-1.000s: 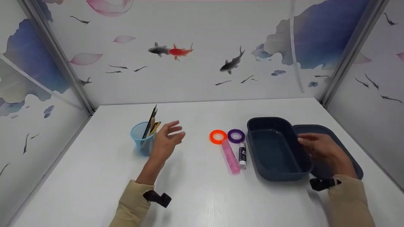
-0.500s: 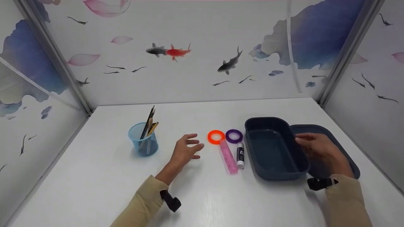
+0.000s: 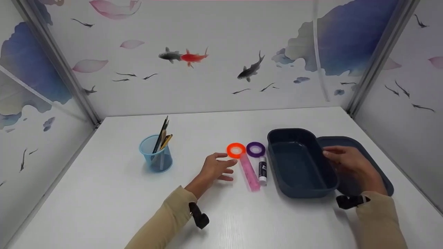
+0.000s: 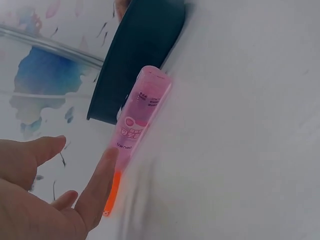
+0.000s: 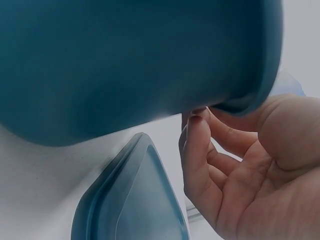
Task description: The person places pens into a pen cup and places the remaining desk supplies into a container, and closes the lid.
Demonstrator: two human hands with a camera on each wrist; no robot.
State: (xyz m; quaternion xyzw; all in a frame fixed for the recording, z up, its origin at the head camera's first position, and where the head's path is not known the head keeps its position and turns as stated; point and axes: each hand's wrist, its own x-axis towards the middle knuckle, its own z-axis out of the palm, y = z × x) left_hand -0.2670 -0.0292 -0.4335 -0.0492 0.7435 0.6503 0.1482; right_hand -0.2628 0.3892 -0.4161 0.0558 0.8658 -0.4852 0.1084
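Note:
In the head view, my left hand (image 3: 216,168) hovers with spread fingers just left of a pink translucent tube (image 3: 250,173), holding nothing. The left wrist view has the printed tube (image 4: 137,110) beyond a fingertip. An orange roll of tape (image 3: 236,150) lies at the tube's far end, beside a purple roll of tape (image 3: 255,149). Between tube and box is a black-and-white glue stick (image 3: 262,171). My right hand (image 3: 353,167) grips the right rim of a dark blue, empty box (image 3: 301,193); the right wrist view shows bent fingers (image 5: 197,145) against its wall.
The box's flat dark blue lid (image 3: 372,162) lies right of it, partly under my right hand. A light blue pencil cup (image 3: 157,160) holding several pencils stands at the left. Printed panels (image 3: 221,86) wall the white table (image 3: 104,207) at the back and sides.
My left hand has moved right from beside the pencil cup to the pink tube, still empty. My right hand keeps its place at the box rim. The view has shifted slightly.

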